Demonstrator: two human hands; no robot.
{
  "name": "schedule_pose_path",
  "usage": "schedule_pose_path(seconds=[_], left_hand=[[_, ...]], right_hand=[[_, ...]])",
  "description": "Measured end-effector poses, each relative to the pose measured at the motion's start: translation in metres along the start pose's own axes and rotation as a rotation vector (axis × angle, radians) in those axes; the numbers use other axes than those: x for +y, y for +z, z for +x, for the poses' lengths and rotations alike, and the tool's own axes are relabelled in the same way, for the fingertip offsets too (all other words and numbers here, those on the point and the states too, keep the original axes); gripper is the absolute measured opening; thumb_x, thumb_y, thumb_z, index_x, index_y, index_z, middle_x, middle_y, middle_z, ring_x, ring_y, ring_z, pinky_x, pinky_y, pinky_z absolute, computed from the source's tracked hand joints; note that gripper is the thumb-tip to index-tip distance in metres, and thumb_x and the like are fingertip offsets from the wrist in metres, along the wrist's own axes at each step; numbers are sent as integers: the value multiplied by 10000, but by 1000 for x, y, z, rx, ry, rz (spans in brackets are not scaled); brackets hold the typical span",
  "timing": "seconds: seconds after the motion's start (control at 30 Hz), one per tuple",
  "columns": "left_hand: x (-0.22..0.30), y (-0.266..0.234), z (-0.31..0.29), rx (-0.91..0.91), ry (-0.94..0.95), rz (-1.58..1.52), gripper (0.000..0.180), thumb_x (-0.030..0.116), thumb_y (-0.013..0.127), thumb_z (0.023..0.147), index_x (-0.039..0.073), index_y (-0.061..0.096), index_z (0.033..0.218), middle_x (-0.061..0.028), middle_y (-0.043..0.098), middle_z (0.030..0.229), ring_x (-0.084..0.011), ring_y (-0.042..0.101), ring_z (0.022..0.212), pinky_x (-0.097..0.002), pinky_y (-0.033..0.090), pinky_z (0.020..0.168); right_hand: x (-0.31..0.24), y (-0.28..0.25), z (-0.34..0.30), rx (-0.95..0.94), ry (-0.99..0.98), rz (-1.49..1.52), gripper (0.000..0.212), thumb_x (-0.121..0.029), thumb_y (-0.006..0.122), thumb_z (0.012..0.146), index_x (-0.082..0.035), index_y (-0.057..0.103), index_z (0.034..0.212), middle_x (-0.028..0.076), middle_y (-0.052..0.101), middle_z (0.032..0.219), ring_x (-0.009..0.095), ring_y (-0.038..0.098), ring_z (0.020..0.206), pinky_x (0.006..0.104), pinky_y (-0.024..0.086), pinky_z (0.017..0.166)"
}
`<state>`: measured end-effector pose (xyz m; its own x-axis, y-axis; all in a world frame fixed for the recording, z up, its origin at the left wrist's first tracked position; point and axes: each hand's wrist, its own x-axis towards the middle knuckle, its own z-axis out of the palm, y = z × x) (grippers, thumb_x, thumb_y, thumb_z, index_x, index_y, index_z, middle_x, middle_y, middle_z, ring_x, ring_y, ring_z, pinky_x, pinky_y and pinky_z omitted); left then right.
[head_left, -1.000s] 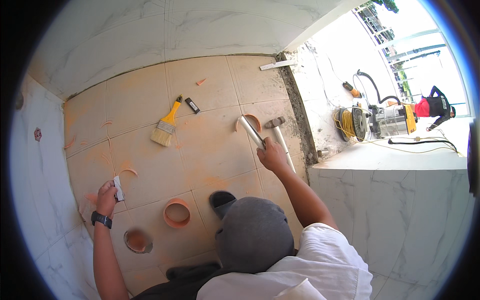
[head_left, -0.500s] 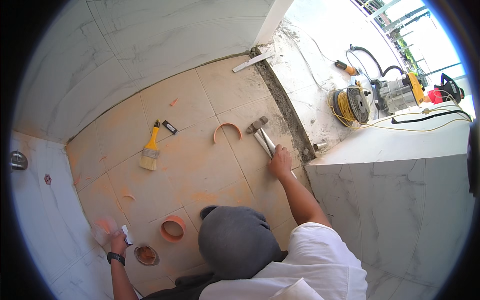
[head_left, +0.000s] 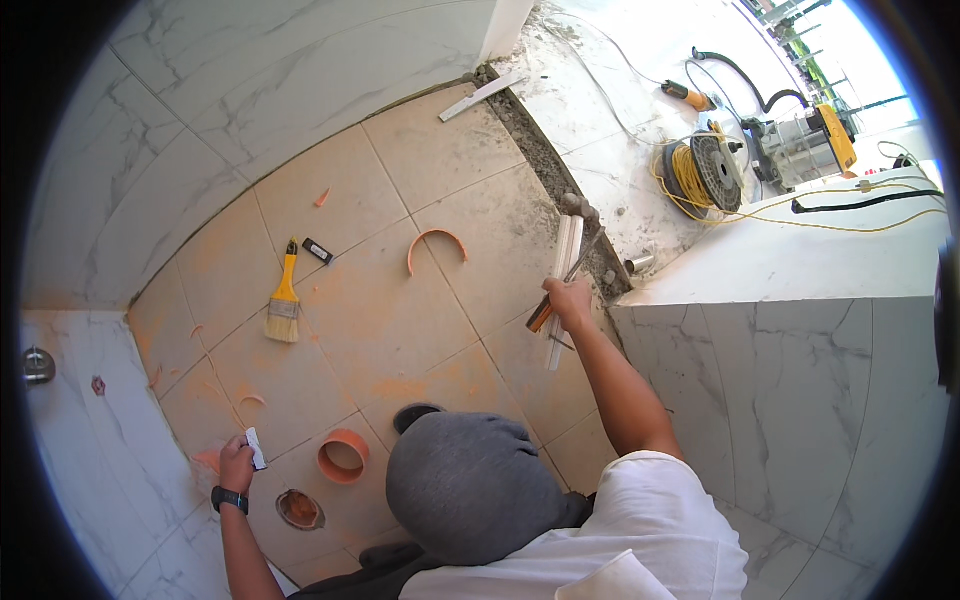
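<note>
My right hand (head_left: 570,303) is closed around a slim tool with a black-and-orange handle (head_left: 539,318) and a thin metal shaft. Just beside it lie pale, narrow strips (head_left: 566,245), with a grey hammer head (head_left: 578,207) at their far end. At the lower left, my left hand (head_left: 236,463) grips a small white flat piece (head_left: 257,449) with a dark edge; its kind is unclear. Right of that hand stands an orange pipe ring (head_left: 343,457), close to a round drain hole (head_left: 300,510) in the floor tiles.
A yellow-handled paintbrush (head_left: 284,305), a small black block (head_left: 317,250) and a curved orange pipe piece (head_left: 437,238) lie on the beige tiles. Beyond the rough threshold are a yellow cable reel (head_left: 700,172) and a vacuum (head_left: 805,145). Marbled walls (head_left: 720,400) flank the floor.
My right hand has gone from the hammer to the orange-handled tool. The hammer head now sits farther right, by the threshold. My left hand has moved slightly up, still gripping the white piece.
</note>
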<state>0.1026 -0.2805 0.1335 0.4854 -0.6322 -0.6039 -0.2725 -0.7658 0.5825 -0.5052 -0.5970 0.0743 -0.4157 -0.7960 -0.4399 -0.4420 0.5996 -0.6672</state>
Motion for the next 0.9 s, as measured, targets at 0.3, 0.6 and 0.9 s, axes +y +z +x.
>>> schedule_pose_path(seconds=[0.3,0.6,0.9], left_hand=[[-41,-24,5,36,-56,-29,163,39,502,791,-27,638,853,-43,598,730,-137,573,640,-293,467,563],[-66,-36,13,20,38,370,124,62,535,779,-49,589,775,-146,607,715,-217,584,646,-366,464,607],[-11,-49,-41,38,-76,404,299,116,554,830,-76,662,1033,-210,698,890,-280,682,799,-369,527,732]], right_hand=[[11,-102,192,213,384,746,434,-52,583,822,124,446,1193,215,621,1026,329,692,790,502,594,673],[55,-152,260,152,399,323,270,-186,523,814,-12,528,1021,177,647,880,342,657,681,548,549,581],[-31,-166,176,391,212,-1075,457,-208,763,792,-85,658,1220,156,623,1313,341,607,1201,426,520,978]])
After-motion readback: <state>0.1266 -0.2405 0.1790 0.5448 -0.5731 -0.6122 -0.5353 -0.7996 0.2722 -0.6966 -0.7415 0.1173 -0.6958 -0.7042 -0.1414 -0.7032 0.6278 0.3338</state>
